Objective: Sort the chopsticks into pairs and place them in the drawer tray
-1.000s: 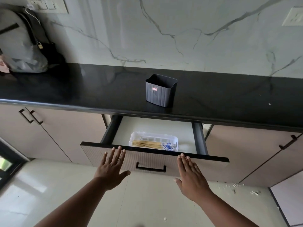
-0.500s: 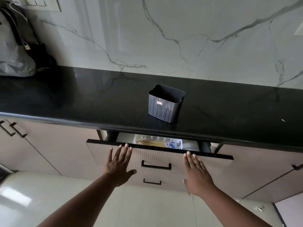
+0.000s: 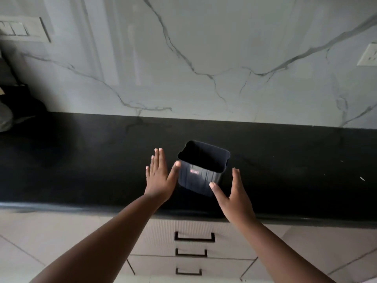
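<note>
Two hands spread open | left hand (image 3: 158, 176), right hand (image 3: 234, 196) | flanking dark container (image 3: 201, 170) | countertop (image 3: 81, 160)

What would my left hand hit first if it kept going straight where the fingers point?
Probably nothing soon: the left hand points past the black bin's left side, over bare counter, toward the marble wall. Depth is unclear.

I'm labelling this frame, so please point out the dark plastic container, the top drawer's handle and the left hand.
Dark ribbed plastic container (image 3: 201, 178): head view, front wall.
Black top drawer handle (image 3: 194, 240): head view, bar's middle.
Left hand (image 3: 159, 178): head view, back of hand.
</note>
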`<state>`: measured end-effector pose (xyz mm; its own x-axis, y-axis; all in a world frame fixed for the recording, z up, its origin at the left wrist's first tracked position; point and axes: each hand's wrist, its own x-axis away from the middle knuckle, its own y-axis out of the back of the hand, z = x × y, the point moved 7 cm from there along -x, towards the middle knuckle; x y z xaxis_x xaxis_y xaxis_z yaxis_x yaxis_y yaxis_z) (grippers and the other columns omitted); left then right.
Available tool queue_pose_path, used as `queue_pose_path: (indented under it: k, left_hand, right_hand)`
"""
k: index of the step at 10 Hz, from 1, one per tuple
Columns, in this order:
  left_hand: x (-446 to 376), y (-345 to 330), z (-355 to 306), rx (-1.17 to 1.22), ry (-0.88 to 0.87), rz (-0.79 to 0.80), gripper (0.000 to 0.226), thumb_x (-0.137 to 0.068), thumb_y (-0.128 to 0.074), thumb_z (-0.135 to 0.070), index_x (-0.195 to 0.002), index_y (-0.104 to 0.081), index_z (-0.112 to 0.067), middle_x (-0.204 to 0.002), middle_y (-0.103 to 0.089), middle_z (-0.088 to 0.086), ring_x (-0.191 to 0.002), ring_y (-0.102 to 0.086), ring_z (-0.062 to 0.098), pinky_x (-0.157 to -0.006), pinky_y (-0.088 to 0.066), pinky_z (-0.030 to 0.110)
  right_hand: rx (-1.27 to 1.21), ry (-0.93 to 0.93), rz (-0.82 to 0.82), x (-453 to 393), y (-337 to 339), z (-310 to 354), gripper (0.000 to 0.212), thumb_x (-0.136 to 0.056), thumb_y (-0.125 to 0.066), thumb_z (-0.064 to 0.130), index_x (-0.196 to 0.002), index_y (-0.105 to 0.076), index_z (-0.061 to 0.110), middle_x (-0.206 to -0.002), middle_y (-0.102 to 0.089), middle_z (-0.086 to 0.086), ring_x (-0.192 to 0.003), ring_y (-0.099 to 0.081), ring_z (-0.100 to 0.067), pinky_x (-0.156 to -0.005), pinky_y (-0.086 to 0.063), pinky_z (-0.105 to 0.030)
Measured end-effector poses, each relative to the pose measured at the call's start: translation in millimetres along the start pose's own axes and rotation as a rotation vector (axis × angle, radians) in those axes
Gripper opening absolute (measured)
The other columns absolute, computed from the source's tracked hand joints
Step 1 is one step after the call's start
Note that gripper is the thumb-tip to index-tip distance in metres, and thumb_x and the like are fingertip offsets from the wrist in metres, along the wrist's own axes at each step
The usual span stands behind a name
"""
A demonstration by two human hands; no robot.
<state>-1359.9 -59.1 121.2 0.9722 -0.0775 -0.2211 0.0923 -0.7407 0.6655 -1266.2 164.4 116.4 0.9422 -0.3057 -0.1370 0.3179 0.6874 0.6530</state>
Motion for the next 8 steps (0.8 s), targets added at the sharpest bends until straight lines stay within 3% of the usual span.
queue_pose_path:
  k: [1, 2, 3, 4, 5, 6, 7, 8]
  left_hand:
    - [-42, -23, -15, 0.37, 0.119, 0.022, 0.077, -0.094, -0.036, -0.06, -0.154, -0.006, -0.023, -0.163, -0.003, -0.003, -0.148, -0.001, 0.01, -0.12, -0.002, 0.034]
    - [-74, -52, -17, 0.548, 0.238, 0.07, 0.065, -0.093, -0.053, -0.047, -0.149, -0.028, -0.026, -0.15, -0.039, 0.0, -0.14, -0.035, 0.018, -0.116, -0.028, 0.038]
    - [-102, -70, -20, 0.561, 0.26, 0.052, 0.046, -0.093, -0.055, -0.041, -0.136, -0.044, -0.03, -0.129, -0.059, -0.003, -0.121, -0.055, 0.017, -0.107, -0.041, 0.041]
    - [-127, -77, -26, 0.539, 0.274, 0.021, 0.049, -0.092, -0.055, -0.044, -0.137, -0.043, -0.03, -0.123, -0.061, -0.004, -0.114, -0.058, 0.014, -0.104, -0.044, 0.043]
    - [-141, -82, -26, 0.503, 0.285, 0.008, 0.057, -0.089, -0.055, -0.053, -0.139, -0.041, -0.031, -0.125, -0.061, -0.006, -0.113, -0.057, 0.01, -0.099, -0.046, 0.035]
    - [-142, -83, -27, 0.452, 0.265, 0.035, 0.078, -0.076, -0.051, -0.076, -0.141, -0.037, -0.035, -0.13, -0.06, -0.008, -0.115, -0.056, 0.006, -0.093, -0.044, 0.026]
    - [-152, -70, -28, 0.413, 0.209, 0.029, 0.095, -0.066, -0.042, -0.089, -0.146, -0.032, -0.036, -0.146, -0.047, -0.007, -0.133, -0.043, 0.01, -0.108, -0.035, 0.03]
    - [-175, -45, -35, 0.243, 0.115, 0.021, 0.092, -0.075, -0.036, -0.081, -0.151, -0.021, -0.033, -0.158, -0.029, -0.002, -0.144, -0.025, 0.015, -0.116, -0.023, 0.034]
  right_hand:
    - [-0.121, -0.007, 0.03, -42, -4, 2, 0.096, -0.08, -0.058, 0.066, -0.153, -0.009, 0.028, -0.161, -0.02, 0.004, -0.144, -0.027, -0.016, -0.112, -0.031, -0.032]
    - [-0.208, -0.006, 0.087, -85, -12, -3, 0.093, -0.08, -0.06, 0.064, -0.153, -0.011, 0.032, -0.155, -0.035, 0.004, -0.14, -0.036, -0.014, -0.109, -0.035, -0.03]
    - [-0.256, -0.003, 0.142, -130, -16, -9, 0.086, -0.079, -0.061, 0.063, -0.149, -0.018, 0.038, -0.141, -0.05, 0.012, -0.128, -0.049, -0.011, -0.103, -0.045, -0.035]
    - [-0.266, 0.01, 0.213, -166, -19, -11, 0.081, -0.078, -0.062, 0.063, -0.145, -0.022, 0.04, -0.131, -0.057, 0.014, -0.118, -0.057, -0.012, -0.096, -0.05, -0.037]
    - [-0.254, 0.014, 0.261, -189, -22, -14, 0.079, -0.076, -0.061, 0.067, -0.142, -0.024, 0.044, -0.125, -0.059, 0.017, -0.113, -0.059, -0.011, -0.092, -0.052, -0.036]
    - [-0.229, 0.029, 0.27, -200, -18, -14, 0.077, -0.066, -0.053, 0.084, -0.133, -0.025, 0.059, -0.118, -0.06, 0.024, -0.11, -0.06, -0.005, -0.086, -0.05, -0.028]
    - [-0.194, 0.041, 0.235, -213, -5, -12, 0.098, -0.062, -0.037, 0.094, -0.146, -0.017, 0.048, -0.141, -0.05, 0.015, -0.129, -0.049, -0.013, -0.099, -0.044, -0.031]
    - [-0.147, 0.064, 0.112, -235, 18, -3, 0.102, -0.066, -0.03, 0.092, -0.151, -0.013, 0.039, -0.156, -0.033, 0.003, -0.14, -0.035, -0.018, -0.107, -0.034, -0.033]
